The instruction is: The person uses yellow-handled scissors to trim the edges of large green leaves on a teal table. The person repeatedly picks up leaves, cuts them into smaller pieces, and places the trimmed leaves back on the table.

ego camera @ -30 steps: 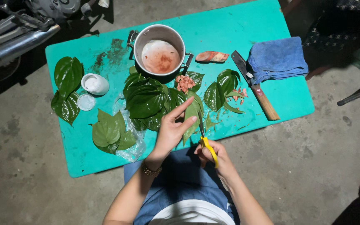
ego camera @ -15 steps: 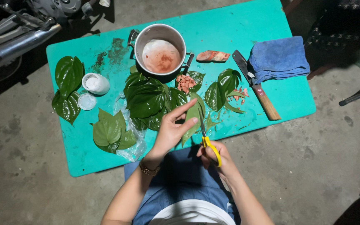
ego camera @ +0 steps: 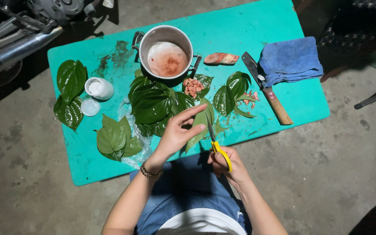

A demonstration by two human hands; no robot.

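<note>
**Scissors at the leaf, blades pointing up the frame**

Little has moved since the earlier frame: the left hand (ego camera: 177, 132) has kept its place on the leaf and the scissors have barely shifted.

The right hand (ego camera: 229, 165), low in the middle of the frame, has its fingers closed around the yellow handles of the scissors (ego camera: 214, 138). Their long axis runs nearly straight up and down the frame, leaning slightly left, with the dark blades pointing away from the person, toward the top. Whether the blades are parted cannot be told.

The left hand's fingers are half open, the forefinger stretched to the right, the others pinching a long green leaf (ego camera: 202, 124) that lies at the near edge of the turquoise counter (ego camera: 236, 30), just beside the blades.

Above the hands sits a heap of dark leaves (ego camera: 153, 104), and beyond it a metal pot (ego camera: 166, 52) with reddish residue. At the upper right lie a cleaver (ego camera: 268, 93) with a wooden handle and a folded blue cloth (ego camera: 290, 61). A small white jar (ego camera: 99, 88) stands at the left.
</note>
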